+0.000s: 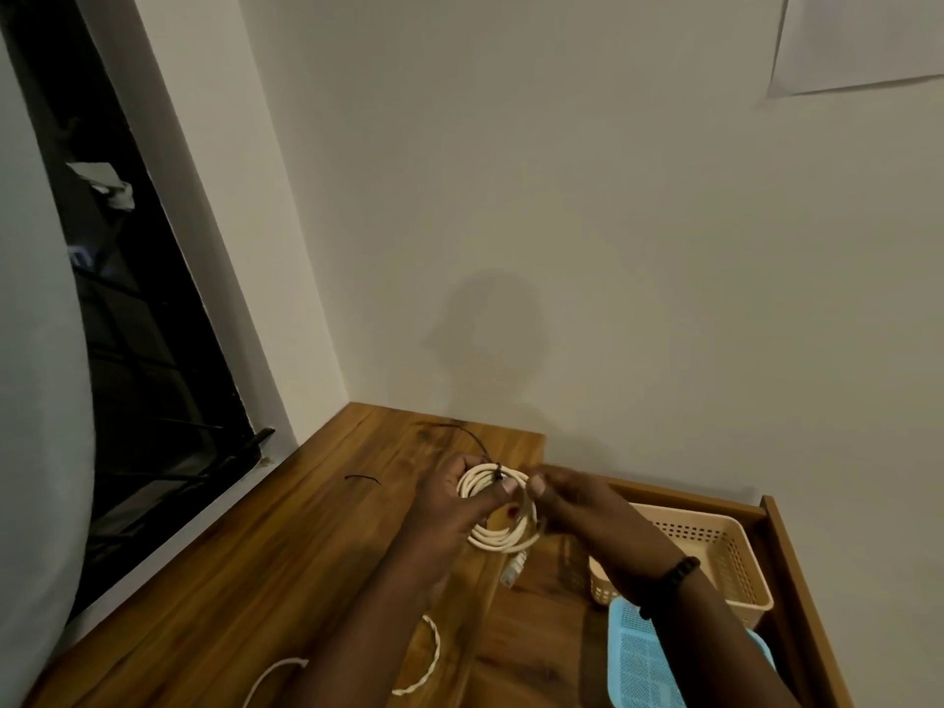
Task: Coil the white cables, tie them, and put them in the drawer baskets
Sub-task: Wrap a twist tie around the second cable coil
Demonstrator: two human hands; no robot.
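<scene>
While the left hand grips the coiled white cable above the table's far edge, the right hand pinches at the black tie. Judgement: cinch tight, keep loops stacked, then move to beige basket.

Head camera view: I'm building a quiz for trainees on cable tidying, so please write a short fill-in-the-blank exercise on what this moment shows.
1. The left hand holds a coiled white cable above the ____ table.
2. The tie on the coil is ____ in colour.
3. The right hand wears a black band on its ____.
4. Beside the beige basket lies a ____ basket.

Missing words: wooden; black; wrist; blue
</scene>
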